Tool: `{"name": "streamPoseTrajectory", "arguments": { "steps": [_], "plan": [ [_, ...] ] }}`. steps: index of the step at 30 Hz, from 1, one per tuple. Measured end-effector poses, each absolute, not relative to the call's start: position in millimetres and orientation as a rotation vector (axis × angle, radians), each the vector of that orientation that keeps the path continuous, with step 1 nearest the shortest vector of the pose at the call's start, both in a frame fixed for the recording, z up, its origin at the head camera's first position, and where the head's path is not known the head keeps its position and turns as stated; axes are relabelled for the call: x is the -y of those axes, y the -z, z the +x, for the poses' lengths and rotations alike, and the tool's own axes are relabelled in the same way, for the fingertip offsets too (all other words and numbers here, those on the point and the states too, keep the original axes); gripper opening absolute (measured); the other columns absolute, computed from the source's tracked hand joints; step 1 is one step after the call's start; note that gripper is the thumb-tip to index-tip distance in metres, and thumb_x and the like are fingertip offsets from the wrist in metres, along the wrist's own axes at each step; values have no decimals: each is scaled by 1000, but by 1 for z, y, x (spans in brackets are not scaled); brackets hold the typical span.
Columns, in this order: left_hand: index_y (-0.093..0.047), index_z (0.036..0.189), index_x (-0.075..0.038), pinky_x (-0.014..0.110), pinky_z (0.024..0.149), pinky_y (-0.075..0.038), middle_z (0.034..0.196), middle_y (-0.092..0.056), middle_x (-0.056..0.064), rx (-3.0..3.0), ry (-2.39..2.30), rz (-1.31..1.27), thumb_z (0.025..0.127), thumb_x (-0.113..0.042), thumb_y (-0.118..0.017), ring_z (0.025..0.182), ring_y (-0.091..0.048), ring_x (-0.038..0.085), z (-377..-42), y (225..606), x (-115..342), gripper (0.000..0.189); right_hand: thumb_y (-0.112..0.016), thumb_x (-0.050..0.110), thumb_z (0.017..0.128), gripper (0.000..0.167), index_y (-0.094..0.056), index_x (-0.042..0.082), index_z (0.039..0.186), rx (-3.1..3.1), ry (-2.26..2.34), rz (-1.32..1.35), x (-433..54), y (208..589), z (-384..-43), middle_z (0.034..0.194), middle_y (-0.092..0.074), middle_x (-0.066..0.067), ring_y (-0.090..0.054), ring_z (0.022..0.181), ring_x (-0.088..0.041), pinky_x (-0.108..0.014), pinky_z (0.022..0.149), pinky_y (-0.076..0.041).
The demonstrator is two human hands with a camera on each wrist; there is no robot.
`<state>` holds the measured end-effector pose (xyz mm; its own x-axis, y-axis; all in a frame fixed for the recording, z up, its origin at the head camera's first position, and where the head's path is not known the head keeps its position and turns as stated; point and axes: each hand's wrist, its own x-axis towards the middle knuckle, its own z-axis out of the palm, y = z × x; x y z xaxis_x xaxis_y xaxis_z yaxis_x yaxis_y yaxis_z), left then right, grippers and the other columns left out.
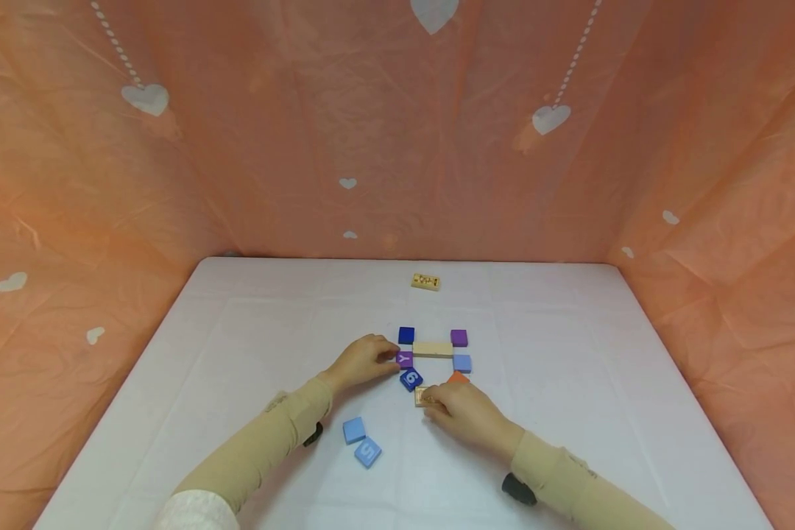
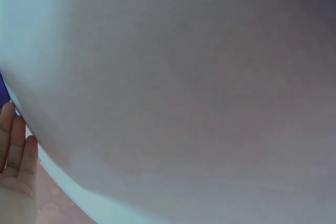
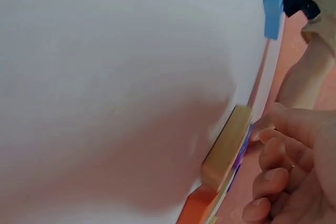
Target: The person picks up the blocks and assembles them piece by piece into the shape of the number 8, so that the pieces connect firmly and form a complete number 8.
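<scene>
In the head view, my left hand (image 1: 364, 361) is at the left edge of a purple tile marked Y (image 1: 405, 359), thumb and fingers apart. Three of its fingers look nearly straight in the left wrist view. My right hand (image 1: 472, 414) hovers over the right part of a wooden domino-like block (image 1: 420, 397). Its fingers are loosely curled, and the right wrist view shows a gap between them and the block (image 3: 227, 142). A dark blue tile marked 6 (image 1: 411, 380) lies askew between the hands. An orange tile (image 1: 459, 377) is partly hidden behind my right hand.
A plain wooden block (image 1: 433, 350) lies between a dark blue tile (image 1: 406, 336), a purple tile (image 1: 459, 338) and a light blue tile (image 1: 461, 364). Farther back is a patterned wooden block (image 1: 425, 282). Two light blue tiles (image 1: 354, 430) lie nearer on the white table (image 1: 271, 309).
</scene>
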<state>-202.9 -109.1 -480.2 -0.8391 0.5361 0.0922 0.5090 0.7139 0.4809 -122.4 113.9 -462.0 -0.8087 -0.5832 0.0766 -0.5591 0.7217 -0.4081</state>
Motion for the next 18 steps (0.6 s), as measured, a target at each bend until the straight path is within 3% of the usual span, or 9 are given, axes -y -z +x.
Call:
{"name": "streamPoseTrajectory", "arguments": {
  "steps": [8, 18],
  "plan": [
    [-68, 107, -7, 33, 84, -49, 95, -68, 4, -2867, -782, 878, 82, -25, -70, 88, -60, 16, -202, 478, 109, 31, -63, 25, 87, 24, -67, 14, 109, -2751, 536, -1151, -95, 455, -112, 87, -69, 6, -57, 75, -2, -23, 74, -49],
    [-68, 106, -7, 33, 83, -50, 94, -67, 4, -2863, -809, 892, 82, -24, -70, 87, -59, 15, -200, 478, 110, 30, -60, 30, 90, 38, -57, 26, 127, -2574, 385, -1419, -77, 459, -96, 80, -65, 9, -46, 66, 3, -14, 66, -39]
  ]
}}
